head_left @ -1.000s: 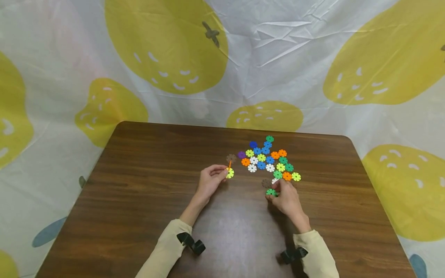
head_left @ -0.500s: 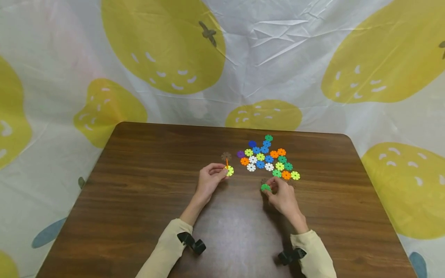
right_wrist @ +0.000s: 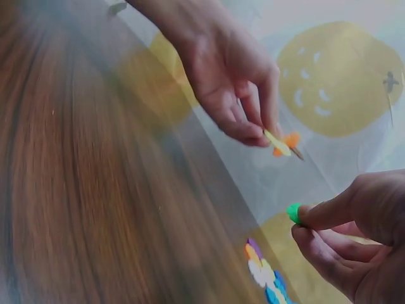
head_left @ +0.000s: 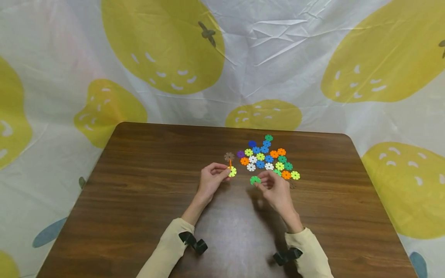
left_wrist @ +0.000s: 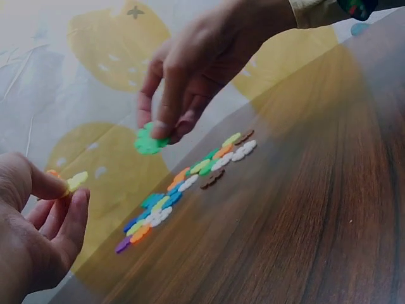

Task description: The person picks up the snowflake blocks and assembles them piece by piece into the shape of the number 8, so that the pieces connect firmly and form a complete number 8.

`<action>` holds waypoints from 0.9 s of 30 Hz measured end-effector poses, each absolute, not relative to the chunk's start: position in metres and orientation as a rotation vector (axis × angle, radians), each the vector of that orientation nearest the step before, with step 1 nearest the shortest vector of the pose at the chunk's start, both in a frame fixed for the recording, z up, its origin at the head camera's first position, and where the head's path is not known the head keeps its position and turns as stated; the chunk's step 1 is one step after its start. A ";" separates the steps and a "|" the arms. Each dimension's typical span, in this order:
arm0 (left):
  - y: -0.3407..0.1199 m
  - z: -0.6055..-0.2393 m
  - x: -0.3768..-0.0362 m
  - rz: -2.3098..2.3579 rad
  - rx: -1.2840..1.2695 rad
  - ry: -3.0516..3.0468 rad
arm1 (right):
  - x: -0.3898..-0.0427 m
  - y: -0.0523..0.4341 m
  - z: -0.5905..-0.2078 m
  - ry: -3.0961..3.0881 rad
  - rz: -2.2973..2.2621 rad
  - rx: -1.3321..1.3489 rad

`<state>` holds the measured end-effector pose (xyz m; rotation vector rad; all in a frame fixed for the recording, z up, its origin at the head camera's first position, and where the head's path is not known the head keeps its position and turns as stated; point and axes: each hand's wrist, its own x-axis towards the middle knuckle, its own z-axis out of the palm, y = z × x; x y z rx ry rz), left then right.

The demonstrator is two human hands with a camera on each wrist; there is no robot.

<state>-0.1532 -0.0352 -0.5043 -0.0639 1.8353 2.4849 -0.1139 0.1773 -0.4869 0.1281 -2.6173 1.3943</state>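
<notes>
The head view shows the left hand with thumb and fingertips closed on the rim of a yellow disc; an orange disc stands edge-on at its far side, and a brown disc lies beyond that. The right wrist view suggests these three are joined in a short chain. To the right, the right hand pinches a green disc between thumb and fingertips at its right side, and a gap separates it from the yellow one. Both hands appear raised over the table, near its loose discs, which lie to the far right of the chain. The likeliest trouble is in the chain: only the yellow disc is gripped, so a sideways push could twist the orange disc loose or let the brown disc fall. How deeply their slots are seated is too small to tell. Should green and yellow be pressed together with slots out of line, the rims could skid and the green disc, pinched at one side only, could spin or slip from the fingertips. A low sweep of the right hand could also nudge the loose discs just beyond its knuckles.
</notes>
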 end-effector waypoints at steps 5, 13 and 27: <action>-0.033 -0.502 -0.154 2.481 -0.107 1.866 | -0.116 0.165 -0.482 -2.518 1.401 0.217; -0.031 -0.501 -0.153 2.511 -0.122 1.888 | -0.119 0.142 -0.482 -2.402 1.411 0.307; -0.030 -0.499 -0.152 2.551 -0.082 1.868 | -0.121 0.131 -0.488 -2.334 1.341 0.329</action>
